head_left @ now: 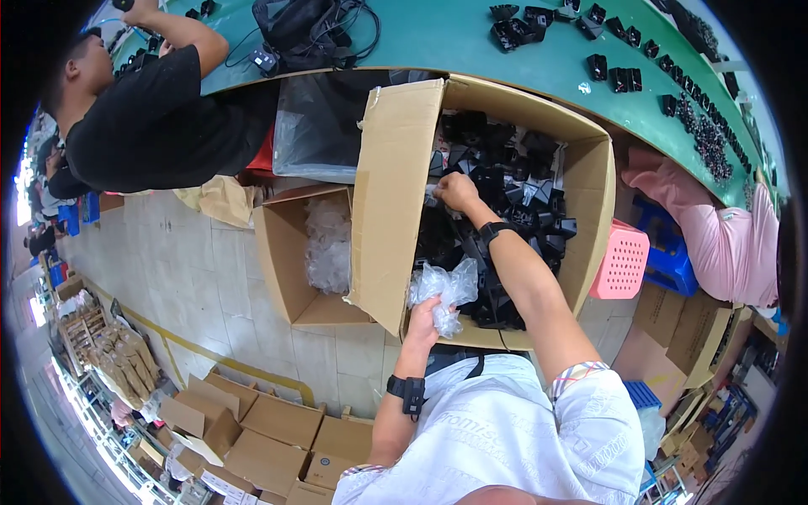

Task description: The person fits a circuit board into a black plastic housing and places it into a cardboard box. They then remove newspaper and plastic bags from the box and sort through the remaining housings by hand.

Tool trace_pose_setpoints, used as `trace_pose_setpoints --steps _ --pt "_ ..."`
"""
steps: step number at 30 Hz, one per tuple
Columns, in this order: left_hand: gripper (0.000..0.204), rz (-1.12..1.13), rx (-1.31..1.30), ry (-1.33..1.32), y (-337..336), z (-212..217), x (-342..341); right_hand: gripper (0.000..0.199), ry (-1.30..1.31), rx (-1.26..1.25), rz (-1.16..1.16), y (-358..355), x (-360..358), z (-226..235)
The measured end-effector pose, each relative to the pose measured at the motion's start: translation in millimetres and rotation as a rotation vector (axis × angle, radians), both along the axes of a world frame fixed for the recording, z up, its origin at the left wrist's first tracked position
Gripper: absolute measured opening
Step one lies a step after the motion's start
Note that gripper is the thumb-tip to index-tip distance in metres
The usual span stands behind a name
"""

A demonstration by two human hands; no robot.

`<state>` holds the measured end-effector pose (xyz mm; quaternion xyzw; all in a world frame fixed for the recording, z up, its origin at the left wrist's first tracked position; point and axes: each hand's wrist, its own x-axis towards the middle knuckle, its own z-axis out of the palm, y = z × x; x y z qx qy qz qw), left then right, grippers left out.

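Note:
A large open cardboard box (589, 181) stands in front of me, filled with many black plastic parts (539, 206). My left hand (425, 320) is closed on a bunch of crumpled clear plastic bags (446, 290), at the near left corner of the box. Over the box, near its left flap, my right hand (457, 192) reaches among the parts with curled fingers. Something small and pale shows at its fingertips, too small to name. The raised cardboard flap (396, 202) leans outward along the left side.
A smaller cardboard box (290, 273) holding clear plastic bags sits to the left. Beyond is a green table (471, 50) with rows of black parts and a black bag (307, 34). A pink basket (623, 261) and blue stool (669, 252) are at right. Co-workers sit at both sides.

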<state>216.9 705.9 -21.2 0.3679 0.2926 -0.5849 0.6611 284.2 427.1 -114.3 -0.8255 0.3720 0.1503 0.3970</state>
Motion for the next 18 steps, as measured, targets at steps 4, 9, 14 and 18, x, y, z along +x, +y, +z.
trace_pose_setpoints --steps 4,9,14,18 --pt "0.027 0.023 -0.044 0.0 2.3 -3.9 1.1 0.026 -0.413 0.019 -0.09 9.1 -24.1 25.2" --pt "0.037 0.064 0.032 -0.058 -31.1 14.5 9.2 0.009 -0.724 -0.178 -0.091 53.2 -74.8 146.3" --pt "0.055 -0.05 -0.012 0.019 -60.4 14.0 -1.6 0.014 -0.603 -0.084 0.035 115.0 -134.7 153.8" --pt "0.097 -0.237 0.052 -0.022 -54.3 -16.5 -21.3 0.017 -0.62 0.046 -0.048 122.2 -149.6 151.4"
